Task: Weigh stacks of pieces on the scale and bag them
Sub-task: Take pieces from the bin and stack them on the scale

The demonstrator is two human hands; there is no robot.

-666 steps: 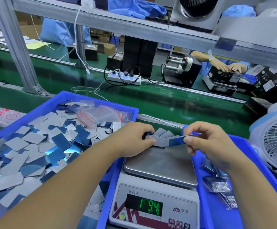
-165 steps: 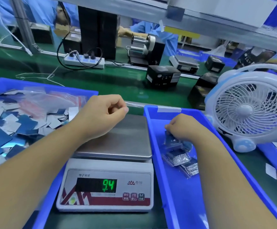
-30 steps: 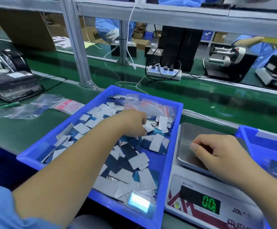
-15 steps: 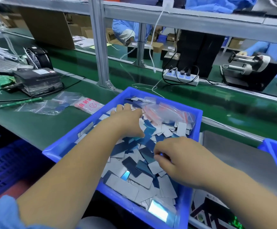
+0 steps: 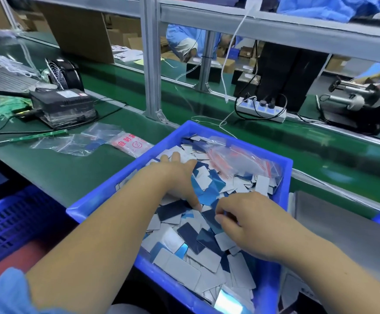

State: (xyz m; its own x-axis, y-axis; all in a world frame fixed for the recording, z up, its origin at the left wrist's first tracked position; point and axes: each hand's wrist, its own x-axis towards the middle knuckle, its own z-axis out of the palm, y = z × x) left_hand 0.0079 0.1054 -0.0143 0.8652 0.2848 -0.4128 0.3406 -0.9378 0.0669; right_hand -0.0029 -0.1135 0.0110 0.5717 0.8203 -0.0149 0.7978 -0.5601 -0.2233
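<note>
The pieces (image 5: 191, 236), flat rectangular cards with grey and blue faces, are being held loose in a blue bin (image 5: 94, 207) on the green tabletop (image 5: 55, 173). A fresh stack is judged to be in the course of being gathered for weighing.

The left hand (image 5: 175, 177) is being laid flat over the heap near the bin's middle. Its fingers (image 5: 173, 157) are being kept straight and spread, and its thumb is being pressed down onto the cards, probably so that many pieces are being raked together at once. The right hand (image 5: 250, 225) is being worked just beside it. Its fingers (image 5: 220, 220) are being curled inward over a dark blue piece; whether that piece is actually being pinched cannot be told, since the fingertips are being hidden under the knuckles.

Empty zip bags (image 5: 241, 159) are being stored at the far end of the same bin, presumably so that bagging supplies are being kept within reach. The steel pan of the scale (image 5: 334, 220) is being left bare just to the right of the bin, so that a gathered stack is being given a short path. More clear bags (image 5: 87, 141) are being kept on the tabletop to the left, near a black device (image 5: 64, 107). A power strip (image 5: 261, 109) is being kept beyond the bin.
</note>
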